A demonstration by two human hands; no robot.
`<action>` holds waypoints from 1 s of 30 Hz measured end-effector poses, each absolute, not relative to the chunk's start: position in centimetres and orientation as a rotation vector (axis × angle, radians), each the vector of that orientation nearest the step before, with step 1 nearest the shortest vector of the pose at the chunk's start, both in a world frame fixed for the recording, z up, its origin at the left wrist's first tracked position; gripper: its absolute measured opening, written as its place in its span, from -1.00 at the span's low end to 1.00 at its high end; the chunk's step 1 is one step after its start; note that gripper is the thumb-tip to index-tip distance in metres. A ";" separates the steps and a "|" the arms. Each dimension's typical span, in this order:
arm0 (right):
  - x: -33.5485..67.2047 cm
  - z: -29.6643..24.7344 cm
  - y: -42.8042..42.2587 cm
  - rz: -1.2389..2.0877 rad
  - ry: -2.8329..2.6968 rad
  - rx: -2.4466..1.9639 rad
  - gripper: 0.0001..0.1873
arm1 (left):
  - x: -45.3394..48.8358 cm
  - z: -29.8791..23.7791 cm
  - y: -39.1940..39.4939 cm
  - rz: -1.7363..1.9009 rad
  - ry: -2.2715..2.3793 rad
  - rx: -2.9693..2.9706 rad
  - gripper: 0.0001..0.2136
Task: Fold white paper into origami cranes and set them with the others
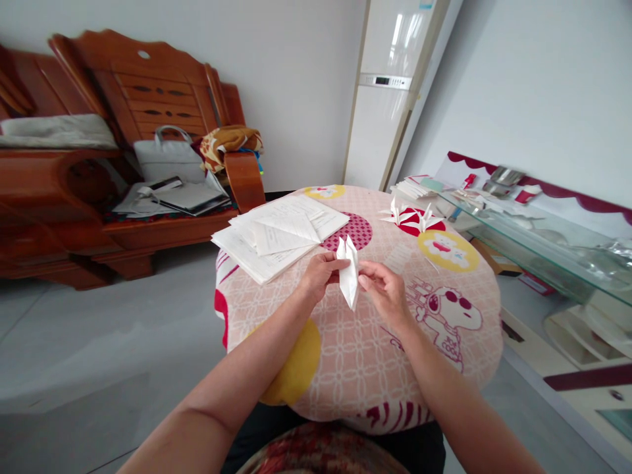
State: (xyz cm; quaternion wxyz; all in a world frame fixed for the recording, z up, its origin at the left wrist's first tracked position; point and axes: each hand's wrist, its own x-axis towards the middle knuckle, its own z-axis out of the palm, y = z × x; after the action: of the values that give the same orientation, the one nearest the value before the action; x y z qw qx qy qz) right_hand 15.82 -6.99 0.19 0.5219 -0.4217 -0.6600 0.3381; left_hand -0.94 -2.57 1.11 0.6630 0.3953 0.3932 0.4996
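Hands are meeting over the middle of the round worktop [345, 368] w/ the pink cartoon-print cloth. The left hand [320, 275] is pinching the upper part of the folded white paper piece [348, 280]: grip pressed together, thumb & fingertips closing on the paper just below its two pointed flaps. The right hand [388, 293] is pinching the same piece from the other side, approx. mid-height, fingers curling in. The paper is standing near upright betw. both hands, its pointed lower tip hanging close over the cloth; can't tell if the tip is touching.

Behind the left hand, a loose stack of white printed sheets [276, 240] is lying on the worktop's far-left part, one folded sheet sitting on top. On the far side, right of centre, small white folded paper figures [412, 216] are sitting on a red patch of the cloth, well apart from the hands. Beyond the worktop: a brown carved wooden bench [148, 85] at left is carrying a grey handbag [168, 158] & papers, a tall white standing air-con unit [390, 92] is filling the corner, and a glass-topped low cabinet [543, 253] is running along the right wall.
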 end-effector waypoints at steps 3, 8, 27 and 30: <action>16.2 0.6 -7.1 0.577 -1.788 -0.904 -0.66 | -0.9 1.1 -2.6 1.119 0.887 0.872 -0.74; 16.4 0.8 -7.1 0.276 -1.975 -0.887 -0.66 | -0.7 1.1 -2.9 1.085 0.882 0.907 -0.71; 16.0 1.0 -7.0 0.303 -1.962 -0.871 -0.76 | -0.4 0.9 -2.8 0.953 0.869 0.806 -0.83; 16.0 1.1 -7.1 0.351 -1.959 -0.872 -0.78 | -0.3 0.8 -2.8 0.944 0.882 0.812 -0.84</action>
State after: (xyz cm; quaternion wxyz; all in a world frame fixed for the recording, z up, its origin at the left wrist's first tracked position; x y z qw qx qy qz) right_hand 16.04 -7.09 1.14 0.4655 -0.3553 -0.7979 0.1431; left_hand -0.28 -2.81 0.78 0.7228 0.3678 0.3994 0.4275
